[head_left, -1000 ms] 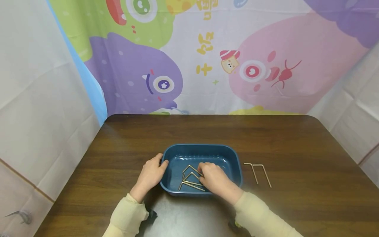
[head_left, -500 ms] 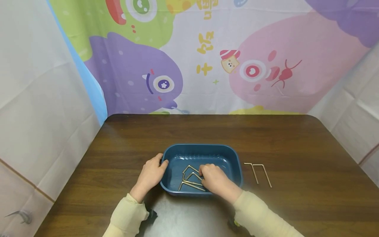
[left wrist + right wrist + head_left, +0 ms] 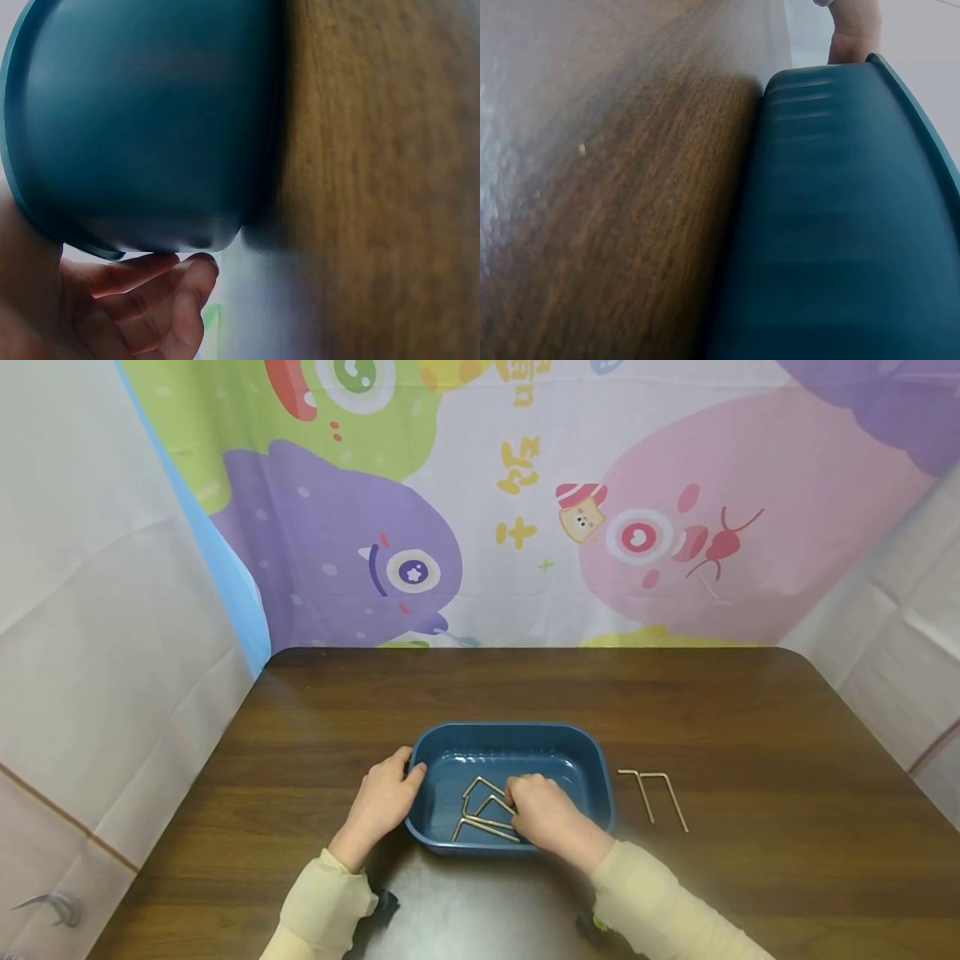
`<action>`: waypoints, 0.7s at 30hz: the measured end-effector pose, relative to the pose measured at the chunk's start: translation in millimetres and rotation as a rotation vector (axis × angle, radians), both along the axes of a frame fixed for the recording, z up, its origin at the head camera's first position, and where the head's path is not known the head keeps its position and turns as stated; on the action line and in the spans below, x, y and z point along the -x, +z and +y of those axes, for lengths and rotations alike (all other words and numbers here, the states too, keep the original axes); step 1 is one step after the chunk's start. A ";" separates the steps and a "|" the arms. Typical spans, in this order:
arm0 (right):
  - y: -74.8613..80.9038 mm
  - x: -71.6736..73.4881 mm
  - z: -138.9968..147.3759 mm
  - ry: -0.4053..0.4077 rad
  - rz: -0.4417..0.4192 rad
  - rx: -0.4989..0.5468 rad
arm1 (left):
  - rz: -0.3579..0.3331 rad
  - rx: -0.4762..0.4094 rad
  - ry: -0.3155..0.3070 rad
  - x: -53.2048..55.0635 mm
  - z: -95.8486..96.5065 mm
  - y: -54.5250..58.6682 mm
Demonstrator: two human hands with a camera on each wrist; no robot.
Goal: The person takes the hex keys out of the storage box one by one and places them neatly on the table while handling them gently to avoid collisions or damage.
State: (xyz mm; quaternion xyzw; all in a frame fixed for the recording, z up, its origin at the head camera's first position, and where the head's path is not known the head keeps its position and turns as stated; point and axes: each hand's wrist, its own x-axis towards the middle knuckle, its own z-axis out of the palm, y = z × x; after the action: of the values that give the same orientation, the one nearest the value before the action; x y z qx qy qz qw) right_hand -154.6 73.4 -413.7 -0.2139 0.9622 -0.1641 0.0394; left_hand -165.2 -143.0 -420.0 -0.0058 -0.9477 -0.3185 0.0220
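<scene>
A blue rectangular tub (image 3: 510,739) sits on the table. My left hand (image 3: 382,802) grips its left end, thumb over the rim and fingers along the outside; the left wrist view shows those fingers (image 3: 150,300) beneath the tub wall (image 3: 150,127). Inside, several brass-coloured L-shaped hex keys (image 3: 487,832) lie at the front left, partly crossing. My right hand (image 3: 551,818) reaches over the front rim and pinches one hex key (image 3: 501,802) by its end; the fingertips are partly hidden. From the right wrist only the tub's ribbed outer side (image 3: 847,202) shows, with part of my left hand (image 3: 855,30) beyond.
Two more hex keys, a left one (image 3: 646,799) and a right one (image 3: 677,803), lie on the brown wooden table (image 3: 750,718) right of the tub. A cartoon-print curtain (image 3: 525,593) hangs behind the far edge, and pale sheets (image 3: 97,610) flank both sides.
My right hand has drawn back slightly, its fingers curling closer, and the hex key at its fingertips has shifted a little to the right. My left hand stays on the tub.
</scene>
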 end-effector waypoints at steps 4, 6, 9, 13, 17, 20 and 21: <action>0.0 0.2 -0.5 -0.008 -0.010 -0.006 | 0.000 0.007 -0.012 0.2 -0.5 -0.2; -0.1 0.2 -0.5 -0.012 -0.012 -0.008 | -0.001 0.009 -0.014 0.1 -0.7 -0.4; -0.4 0.3 -0.4 -0.017 -0.009 -0.009 | 0.000 0.010 -0.014 0.0 -0.7 -0.4; -0.3 0.3 0.1 -0.022 -0.015 -0.006 | 0.002 0.008 -0.013 -0.3 -0.3 -0.1; -0.5 -0.5 1.3 -0.017 0.002 -0.009 | -0.002 0.009 -0.014 -0.7 0.0 0.1; -1.1 -0.5 2.1 -0.012 0.029 -0.012 | -0.001 0.011 -0.014 -0.7 0.0 0.3; -1.2 -0.5 2.3 -0.011 0.038 -0.011 | -0.002 0.010 -0.014 -0.7 -0.1 0.2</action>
State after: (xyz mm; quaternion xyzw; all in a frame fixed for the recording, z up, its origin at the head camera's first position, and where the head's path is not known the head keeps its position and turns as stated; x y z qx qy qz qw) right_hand -154.1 75.7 -414.9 -0.2114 0.9648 -0.1548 0.0213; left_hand -164.5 -143.1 -419.8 -0.0124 -0.9493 -0.3137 0.0189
